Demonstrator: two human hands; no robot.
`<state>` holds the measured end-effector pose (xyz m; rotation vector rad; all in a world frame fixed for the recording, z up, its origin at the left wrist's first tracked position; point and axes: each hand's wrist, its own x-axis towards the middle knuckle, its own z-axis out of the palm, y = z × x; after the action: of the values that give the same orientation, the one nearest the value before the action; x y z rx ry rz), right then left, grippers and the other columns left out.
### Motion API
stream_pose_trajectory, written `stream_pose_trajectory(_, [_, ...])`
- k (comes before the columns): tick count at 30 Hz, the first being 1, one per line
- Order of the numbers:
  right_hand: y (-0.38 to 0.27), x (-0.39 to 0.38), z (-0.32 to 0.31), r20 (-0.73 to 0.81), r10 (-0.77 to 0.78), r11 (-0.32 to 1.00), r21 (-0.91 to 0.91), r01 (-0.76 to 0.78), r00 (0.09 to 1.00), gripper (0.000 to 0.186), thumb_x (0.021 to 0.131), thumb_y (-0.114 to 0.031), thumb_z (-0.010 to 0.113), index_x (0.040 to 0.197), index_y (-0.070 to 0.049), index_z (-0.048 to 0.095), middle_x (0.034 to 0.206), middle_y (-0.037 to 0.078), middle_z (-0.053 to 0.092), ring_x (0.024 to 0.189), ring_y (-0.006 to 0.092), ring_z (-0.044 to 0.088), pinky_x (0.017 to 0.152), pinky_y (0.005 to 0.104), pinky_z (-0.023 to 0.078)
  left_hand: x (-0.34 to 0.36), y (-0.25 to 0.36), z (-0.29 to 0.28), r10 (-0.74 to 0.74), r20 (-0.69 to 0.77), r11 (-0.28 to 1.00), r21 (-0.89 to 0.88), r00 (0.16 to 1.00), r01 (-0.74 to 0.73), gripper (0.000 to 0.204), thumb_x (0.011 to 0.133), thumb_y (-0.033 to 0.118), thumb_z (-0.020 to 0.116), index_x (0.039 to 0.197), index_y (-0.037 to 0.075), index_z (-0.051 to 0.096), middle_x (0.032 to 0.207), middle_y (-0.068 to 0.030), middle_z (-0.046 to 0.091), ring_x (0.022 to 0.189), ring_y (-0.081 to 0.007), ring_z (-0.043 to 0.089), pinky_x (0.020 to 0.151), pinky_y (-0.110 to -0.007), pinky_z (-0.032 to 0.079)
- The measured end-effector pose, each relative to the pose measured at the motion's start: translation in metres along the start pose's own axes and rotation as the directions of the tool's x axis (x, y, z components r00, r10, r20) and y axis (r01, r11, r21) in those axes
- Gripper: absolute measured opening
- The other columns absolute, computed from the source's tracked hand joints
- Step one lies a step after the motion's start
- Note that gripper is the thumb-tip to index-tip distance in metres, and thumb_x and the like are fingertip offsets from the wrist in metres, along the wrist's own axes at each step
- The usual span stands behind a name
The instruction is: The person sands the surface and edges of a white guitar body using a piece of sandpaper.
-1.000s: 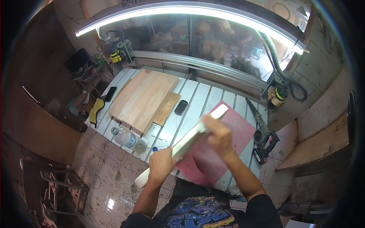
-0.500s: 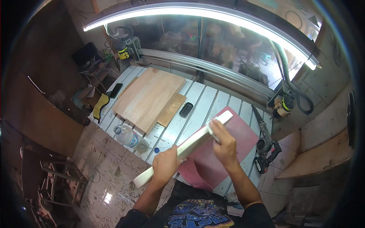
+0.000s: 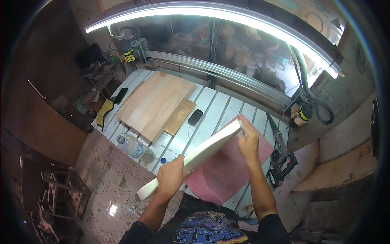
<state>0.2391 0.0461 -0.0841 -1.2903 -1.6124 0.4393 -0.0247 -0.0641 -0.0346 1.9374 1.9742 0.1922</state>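
Observation:
A long cream-coloured board (image 3: 207, 151) with a smooth, slightly curved edge stands tilted on its side over a pink sheet (image 3: 227, 175). My left hand (image 3: 171, 174) is wrapped round its lower left part, thumb on the near side. At the upper right end, my right hand (image 3: 248, 143) presses a small, thin, pale piece (image 3: 243, 129) against the board's end. That piece is mostly covered by my fingers and could be folded sandpaper; I cannot tell for sure.
On the white slatted table (image 3: 219, 109) lie a large wooden panel (image 3: 156, 103), a smaller wood piece (image 3: 180, 118), a black case (image 3: 195, 117), a phone (image 3: 120, 96) and a blue cap (image 3: 163, 160). A plastic bottle (image 3: 134, 147) stands at the left edge, a cordless blower (image 3: 280, 156) lies right.
My right hand has slid up and right along the board to its far end, carrying the small pale piece. The left hand keeps its hold; the board has turned slightly.

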Motion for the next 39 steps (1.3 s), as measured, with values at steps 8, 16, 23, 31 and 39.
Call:
stream_pose_trajectory(8, [-0.102, -0.098, 0.07, 0.4, -0.324, 0.928, -0.04, 0.37, 0.857, 0.067, 0.074, 0.009, 0.066, 0.138, -0.012, 0.067, 0.137, 0.015, 0.069, 0.098, 0.0323, 0.076, 0.083, 0.0421, 0.062, -0.008, -0.035, 0.015, 0.067, -0.037, 0.998, 0.007, 0.997, -0.066, 0.057, 0.077, 0.043, 0.088, 0.112, 0.004, 0.067, 0.09, -0.0203, 0.076, 0.087, -0.0391, 0.075, 0.076, -0.05, 0.058])
stream_pose_trajectory(16, [-0.06, -0.042, 0.044, -0.021, -0.456, 0.868, -0.231, 0.44, 0.89, 0.058, 0.079, 0.003, 0.066, 0.134, -0.014, 0.071, 0.133, 0.012, 0.072, 0.078, 0.0276, 0.074, 0.07, 0.0389, 0.061, -0.075, -0.079, -0.019, -0.144, -0.051, 0.989, -0.029, 0.988, 0.143, 0.046, 0.075, 0.042, 0.087, 0.102, 0.008, 0.071, 0.089, -0.0168, 0.076, 0.085, -0.0379, 0.075, 0.074, -0.049, 0.057])
stream_pose_trajectory(23, [-0.078, -0.084, 0.06, 0.365, -0.427, 0.875, -0.065, 0.48, 0.827, 0.061, 0.077, 0.01, 0.057, 0.132, -0.01, 0.071, 0.134, 0.016, 0.071, 0.106, 0.0343, 0.075, 0.089, 0.0411, 0.062, -0.075, -0.076, -0.013, -0.118, -0.087, 0.982, -0.161, 0.989, 0.103, 0.042, 0.076, 0.042, 0.087, 0.102, 0.012, 0.076, 0.087, -0.0154, 0.076, 0.083, -0.0372, 0.075, 0.074, -0.048, 0.057])
stream_pose_trajectory(31, [-0.092, -0.067, 0.051, 0.186, -0.374, 0.896, -0.178, 0.406, 0.909, 0.062, 0.074, 0.011, 0.057, 0.131, -0.007, 0.071, 0.136, 0.016, 0.069, 0.116, 0.0354, 0.072, 0.093, 0.0426, 0.061, -0.07, -0.079, -0.011, -0.145, -0.073, 0.973, -0.194, 0.987, 0.128, 0.041, 0.074, 0.041, 0.088, 0.103, 0.014, 0.078, 0.087, -0.0152, 0.076, 0.083, -0.0369, 0.075, 0.075, -0.048, 0.058])
stream_pose_trajectory(39, [0.002, 0.005, 0.016, -0.198, -0.291, 0.944, -0.219, 0.247, 0.936, 0.06, 0.08, 0.012, 0.046, 0.134, -0.004, 0.068, 0.113, 0.019, 0.075, 0.1, 0.0299, 0.077, 0.084, 0.0383, 0.063, -0.073, -0.074, -0.012, -0.199, -0.085, 0.961, -0.211, 0.976, 0.177, 0.047, 0.07, 0.042, 0.09, 0.106, 0.013, 0.08, 0.088, -0.0167, 0.077, 0.085, -0.0366, 0.075, 0.078, -0.046, 0.058])
